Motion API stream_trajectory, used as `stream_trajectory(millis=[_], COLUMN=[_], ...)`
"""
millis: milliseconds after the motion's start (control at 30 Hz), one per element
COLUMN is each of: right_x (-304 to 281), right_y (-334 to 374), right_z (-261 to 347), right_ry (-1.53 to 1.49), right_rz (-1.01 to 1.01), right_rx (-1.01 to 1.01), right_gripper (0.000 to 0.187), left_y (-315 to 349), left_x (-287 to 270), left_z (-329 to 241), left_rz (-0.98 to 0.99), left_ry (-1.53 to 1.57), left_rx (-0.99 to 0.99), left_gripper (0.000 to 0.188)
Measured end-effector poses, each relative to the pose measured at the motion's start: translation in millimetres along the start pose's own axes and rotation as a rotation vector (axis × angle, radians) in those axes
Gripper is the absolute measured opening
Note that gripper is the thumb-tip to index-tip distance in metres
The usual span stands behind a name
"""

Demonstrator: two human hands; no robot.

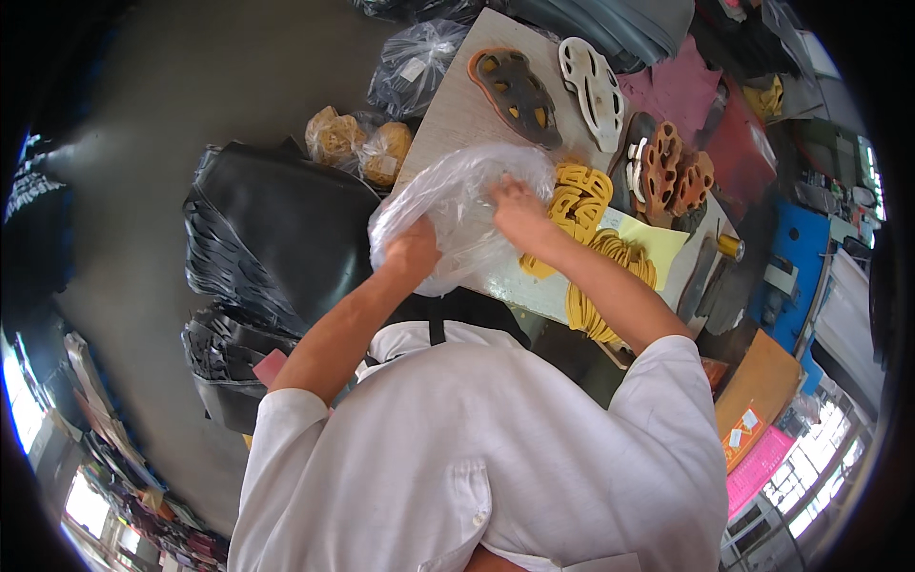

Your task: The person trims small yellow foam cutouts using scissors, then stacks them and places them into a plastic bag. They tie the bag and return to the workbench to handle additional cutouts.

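Observation:
A clear plastic bag (457,195) lies spread wide at the near left edge of the work table (440,129). My left hand (413,250) is closed on the bag's left side, bunching the film. Inside the bag's mouth, near its right side, my right hand (519,208) has its fingers apart against the film; nothing shows gripped in them. Just right of that hand sits a pile of yellow cut-out pieces (579,200). Bundled yellow strip-like pieces (610,276) lie nearer to me, partly covered by my right forearm. What the bag contains is hard to make out.
Farther along the table are a dark sole-shaped template (515,91), a white one (591,88) and brown cut-outs (662,172). A yellow paper sheet (658,246) lies by the bundles. Black sheet material (286,224) and bagged yellow pieces (384,153) stand left of the table.

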State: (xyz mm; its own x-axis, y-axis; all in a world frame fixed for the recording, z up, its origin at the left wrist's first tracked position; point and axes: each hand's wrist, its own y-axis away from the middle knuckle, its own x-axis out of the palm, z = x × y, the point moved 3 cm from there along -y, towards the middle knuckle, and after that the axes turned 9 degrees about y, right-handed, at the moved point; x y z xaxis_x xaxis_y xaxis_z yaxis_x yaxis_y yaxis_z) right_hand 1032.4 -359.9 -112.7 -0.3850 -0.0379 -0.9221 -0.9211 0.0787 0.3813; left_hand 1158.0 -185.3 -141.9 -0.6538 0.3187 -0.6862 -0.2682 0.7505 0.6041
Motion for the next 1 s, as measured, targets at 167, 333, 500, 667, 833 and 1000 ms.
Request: stream_trajectory(millis=[167,333,500,667,833,1000], right_x=[-3.8,-6.0,-7.7,-31.0,18.8,100.4], right_y=[11.5,-2.0,-11.2,36.9,159.0,186.6], right_z=[-22.1,-10.8,-25.7,-25.3,-32.1,-5.4], right_ry=[0.006,-0.256,-0.305,-0.604,-1.309,-1.692], right_rz=[0.337,0.137,0.084,-0.072,-0.668,-0.283], right_rx=[-0.005,0.018,0.203,0.231,1.031,1.404], right_gripper=[0.035,0.044,0.055,0.051,0.042,0.045], left_y=[10.7,16.1,20.9,23.7,45.3,11.9], left_x=[-1.3,-0.4,12.8,-27.7,-16.8,59.3], left_z=[2.8,-48.9,-52.8,-77.3,-158.4,-181.8], left_rz=[0.026,-0.083,0.011,-0.365,-0.067,-0.118], left_ry=[-0.038,-0.065,-0.069,0.406,0.8,1.031], left_rx=[-0.028,0.126,0.284,0.196,0.096,-0.232], left_gripper=[0.077,0.06,0.038,0.028,0.034,0.061])
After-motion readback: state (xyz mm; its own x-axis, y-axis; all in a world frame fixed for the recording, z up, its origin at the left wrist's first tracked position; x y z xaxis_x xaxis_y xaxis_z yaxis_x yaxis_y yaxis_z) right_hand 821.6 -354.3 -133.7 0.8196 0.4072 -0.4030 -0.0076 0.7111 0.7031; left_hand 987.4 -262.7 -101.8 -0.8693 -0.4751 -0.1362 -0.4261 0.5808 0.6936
